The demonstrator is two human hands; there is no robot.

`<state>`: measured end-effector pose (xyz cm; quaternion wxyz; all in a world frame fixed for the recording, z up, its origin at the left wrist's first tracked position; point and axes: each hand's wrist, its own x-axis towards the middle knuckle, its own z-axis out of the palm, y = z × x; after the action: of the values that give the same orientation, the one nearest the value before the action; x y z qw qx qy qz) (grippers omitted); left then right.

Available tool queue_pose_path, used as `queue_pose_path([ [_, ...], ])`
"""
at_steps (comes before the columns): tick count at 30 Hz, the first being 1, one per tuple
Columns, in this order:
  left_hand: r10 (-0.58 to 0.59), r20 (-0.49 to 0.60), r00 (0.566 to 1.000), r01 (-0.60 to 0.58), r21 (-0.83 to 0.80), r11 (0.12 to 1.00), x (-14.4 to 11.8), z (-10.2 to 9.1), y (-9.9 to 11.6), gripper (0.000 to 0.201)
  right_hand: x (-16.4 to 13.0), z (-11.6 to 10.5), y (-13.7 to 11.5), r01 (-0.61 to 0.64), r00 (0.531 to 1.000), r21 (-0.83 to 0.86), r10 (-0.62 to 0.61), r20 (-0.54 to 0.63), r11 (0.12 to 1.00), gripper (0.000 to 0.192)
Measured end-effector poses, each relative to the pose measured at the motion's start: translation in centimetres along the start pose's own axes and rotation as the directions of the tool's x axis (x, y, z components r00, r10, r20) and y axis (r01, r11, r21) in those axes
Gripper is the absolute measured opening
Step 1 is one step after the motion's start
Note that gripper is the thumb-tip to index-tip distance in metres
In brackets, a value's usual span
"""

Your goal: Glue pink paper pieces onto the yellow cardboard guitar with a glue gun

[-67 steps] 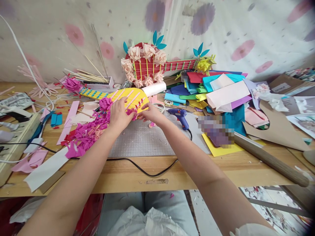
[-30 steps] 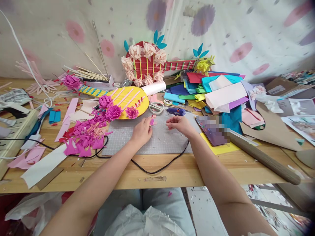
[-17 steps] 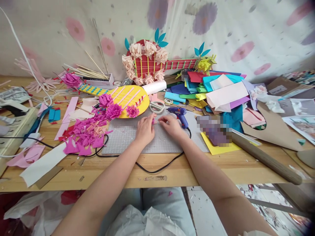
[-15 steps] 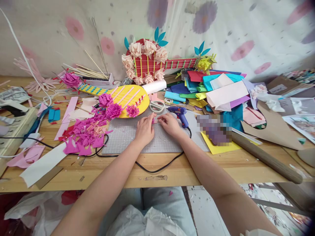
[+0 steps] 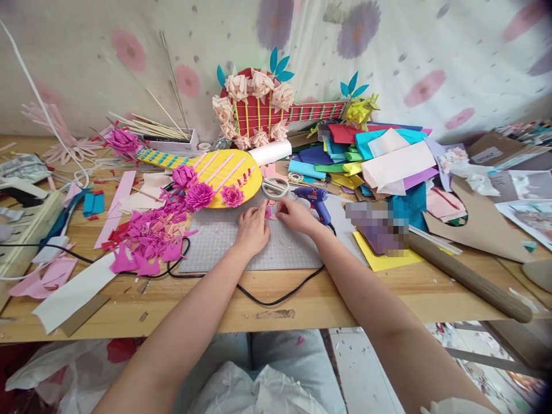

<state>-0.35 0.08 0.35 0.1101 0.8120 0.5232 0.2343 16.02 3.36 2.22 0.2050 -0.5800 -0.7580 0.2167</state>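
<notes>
While pink paper pieces [image 5: 269,213] lie between our left grip [image 5: 253,231] and curled right grip [image 5: 296,217], we cannot tell whether either holds one.

Place: craft workspace | wooden table [image 5: 345,302] | cutting mat [image 5: 215,247] | glue gun [image 5: 319,202] | coloured paper sheets [image 5: 399,164] | paper scraps [image 5: 146,230]

Behind your tabletop [image 5: 138,313] hangs a flowered curtain [image 5: 207,34], a rose-trimmed red guitar [image 5: 264,112] before it; a wooden rod [image 5: 468,277] lies at your right.
</notes>
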Motion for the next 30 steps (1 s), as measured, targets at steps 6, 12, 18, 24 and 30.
queue_pose_path([
  [6,-0.003,-0.019,1.0,0.003,-0.03,1.0,0.0,0.0,0.0,0.066,-0.6,0.5,1.0,-0.017,0.991,0.223,0.045,-0.123,0.975,0.013],
  [12,-0.01,-0.038,0.999,0.008,-0.05,0.999,0.1,0.0,0.0,0.065,-0.5,0.9,1.1,0.057,0.995,0.021,-0.055,-0.083,0.998,0.011],
  [18,-0.006,-0.11,0.994,-0.005,-0.097,0.995,0.2,-0.1,-0.1,0.062,-0.6,0.9,0.7,0.022,0.998,0.02,-0.021,-0.055,1.0,0.005],
  [24,-0.025,-0.131,0.991,0.006,-0.144,0.99,0.3,0.0,-0.2,0.06,-0.9,1.0,1.3,0.014,0.993,0.152,0.004,-0.116,0.988,0.009],
  [30,0.003,-0.116,0.993,-0.022,-0.165,0.986,0.2,-0.2,-0.1,0.064,-0.8,1.2,1.2,0.093,0.992,-0.025,-0.094,-0.086,0.995,0.011],
])
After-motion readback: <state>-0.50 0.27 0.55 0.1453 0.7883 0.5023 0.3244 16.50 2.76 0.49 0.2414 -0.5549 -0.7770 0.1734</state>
